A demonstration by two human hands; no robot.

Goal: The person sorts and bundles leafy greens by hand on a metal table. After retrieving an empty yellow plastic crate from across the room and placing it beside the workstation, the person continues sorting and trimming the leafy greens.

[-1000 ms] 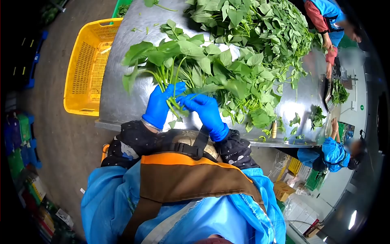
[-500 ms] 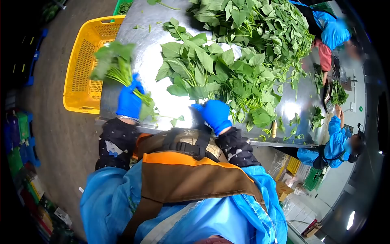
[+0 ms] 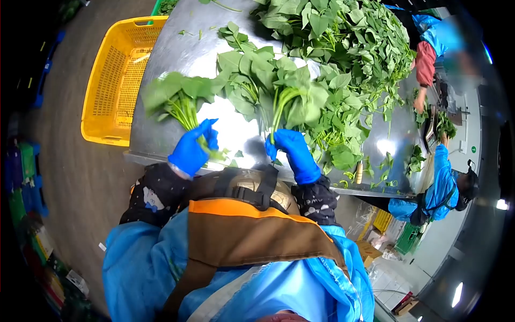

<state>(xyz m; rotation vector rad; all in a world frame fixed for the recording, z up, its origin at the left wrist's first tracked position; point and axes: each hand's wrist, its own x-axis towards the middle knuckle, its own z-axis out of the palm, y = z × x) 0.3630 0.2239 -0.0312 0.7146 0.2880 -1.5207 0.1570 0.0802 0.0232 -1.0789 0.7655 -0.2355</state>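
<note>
My left hand (image 3: 192,149), in a blue glove, is closed round the stems of a bunch of leafy greens (image 3: 185,104), its leaves blurred and pointing away from me. My right hand (image 3: 295,153), gloved in blue too, pinches the stems of a smaller sprig of leafy greens (image 3: 289,102), held upright over the table's near side. Beyond and to the right of the sprig, a big heap of leafy greens (image 3: 348,48) covers much of the metal table (image 3: 155,102). Loose leaf bits lie near the front edge between my hands.
A yellow perforated basket (image 3: 104,131) stands left of the table, with part of a green crate (image 3: 156,7) behind it. A wooden handle (image 3: 359,172) lies by the front edge. Two people in blue work at the right; one person's hand (image 3: 421,101) reaches over greens.
My left hand has moved right with its bunch, away from the basket's side. My right hand has lifted a sprig from the pile and now holds it up.
</note>
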